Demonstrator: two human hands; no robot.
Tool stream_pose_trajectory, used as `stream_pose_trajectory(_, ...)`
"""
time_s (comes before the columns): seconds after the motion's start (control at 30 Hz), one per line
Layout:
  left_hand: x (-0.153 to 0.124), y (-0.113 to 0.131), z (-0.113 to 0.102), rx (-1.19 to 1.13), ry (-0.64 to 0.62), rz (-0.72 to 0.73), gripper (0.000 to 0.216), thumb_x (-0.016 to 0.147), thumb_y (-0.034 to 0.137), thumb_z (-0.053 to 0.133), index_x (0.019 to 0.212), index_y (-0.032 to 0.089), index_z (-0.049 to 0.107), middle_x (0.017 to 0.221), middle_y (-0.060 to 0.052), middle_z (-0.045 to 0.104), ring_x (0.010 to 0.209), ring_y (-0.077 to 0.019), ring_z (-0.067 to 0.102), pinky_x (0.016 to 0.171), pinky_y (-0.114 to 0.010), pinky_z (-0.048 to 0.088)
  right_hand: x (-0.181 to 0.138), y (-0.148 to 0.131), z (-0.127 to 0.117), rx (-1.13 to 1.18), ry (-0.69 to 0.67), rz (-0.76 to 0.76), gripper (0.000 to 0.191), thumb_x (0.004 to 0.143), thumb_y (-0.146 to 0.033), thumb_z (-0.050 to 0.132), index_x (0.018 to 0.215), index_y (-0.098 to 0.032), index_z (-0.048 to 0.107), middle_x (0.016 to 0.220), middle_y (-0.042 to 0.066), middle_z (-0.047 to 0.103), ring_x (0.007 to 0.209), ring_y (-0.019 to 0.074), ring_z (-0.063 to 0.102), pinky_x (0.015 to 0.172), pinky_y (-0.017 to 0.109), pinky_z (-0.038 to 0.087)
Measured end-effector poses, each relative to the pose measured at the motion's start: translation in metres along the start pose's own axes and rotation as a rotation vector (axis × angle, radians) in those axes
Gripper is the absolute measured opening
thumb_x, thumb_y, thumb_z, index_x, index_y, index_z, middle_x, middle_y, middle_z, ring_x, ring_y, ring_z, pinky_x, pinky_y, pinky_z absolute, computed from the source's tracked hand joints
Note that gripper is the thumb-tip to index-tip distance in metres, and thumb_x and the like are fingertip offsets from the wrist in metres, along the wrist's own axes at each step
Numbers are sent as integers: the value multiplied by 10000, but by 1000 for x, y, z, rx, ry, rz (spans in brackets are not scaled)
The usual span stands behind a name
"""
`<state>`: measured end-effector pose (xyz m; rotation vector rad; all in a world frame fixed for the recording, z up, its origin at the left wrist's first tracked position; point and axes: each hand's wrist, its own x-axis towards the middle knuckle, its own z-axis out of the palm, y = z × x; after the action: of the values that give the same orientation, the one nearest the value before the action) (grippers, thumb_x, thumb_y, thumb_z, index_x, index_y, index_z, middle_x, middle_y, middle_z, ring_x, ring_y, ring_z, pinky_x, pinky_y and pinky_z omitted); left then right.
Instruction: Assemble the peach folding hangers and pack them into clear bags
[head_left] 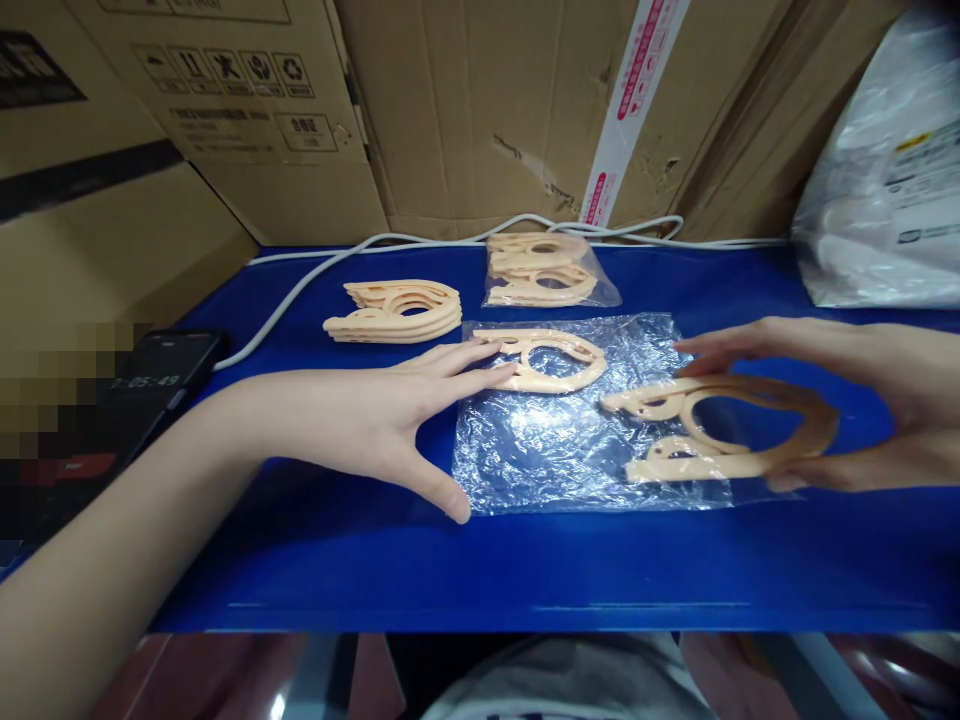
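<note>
My left hand point(390, 420) lies flat and open on the blue table point(525, 570), its fingertips touching a peach plastic curved piece point(547, 362) that rests on a clear plastic bag point(555, 440). My right hand point(862, 400) holds a second peach curved piece point(720, 430) between thumb and fingers, over the bag's right part. A stack of the same peach pieces point(397, 310) lies further back on the left. A sealed bag of pieces point(544, 270) lies behind the clear bag.
A black phone point(161, 375) lies at the left edge. A white cable point(300, 290) runs along the back of the table. Cardboard boxes point(480, 110) stand behind, and a white plastic package point(885, 180) sits at the back right.
</note>
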<state>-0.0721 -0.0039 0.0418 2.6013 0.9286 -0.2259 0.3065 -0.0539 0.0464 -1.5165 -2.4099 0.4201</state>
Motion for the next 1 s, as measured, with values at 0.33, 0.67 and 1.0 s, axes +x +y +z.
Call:
stream_pose_trajectory(0.33, 8, 3, -5, -112, 254, 56, 477, 930, 545, 522, 1329, 287, 562, 1427, -56, 536, 1291, -246, 510, 1053, -383, 423, 13, -7, 15, -137, -137, -247, 813, 791, -525, 707, 1499, -394, 329, 1345, 62, 614, 1122, 314, 643, 826, 404, 558)
stream_pose_trajectory(0.67, 21, -9, -1, -90, 332, -14, 222, 884, 370, 530, 933, 210, 675, 914, -37, 714, 789, -182, 639, 671, -287, 463, 21, -27, 26, 13, -239, -83, 745, 826, -601, 636, 1463, -328, 365, 1055, 70, 656, 886, 263, 643, 720, 372, 521)
stream_pose_trajectory(1.0, 18, -6, -1, -139, 325, -18, 355, 855, 562, 600, 964, 236, 691, 947, -35, 703, 830, -194, 636, 688, -291, 484, 26, -39, 39, 1, -178, -131, 839, 844, -646, 579, 1544, -309, 263, 870, 29, 640, 731, 219, 611, 635, 330, 475)
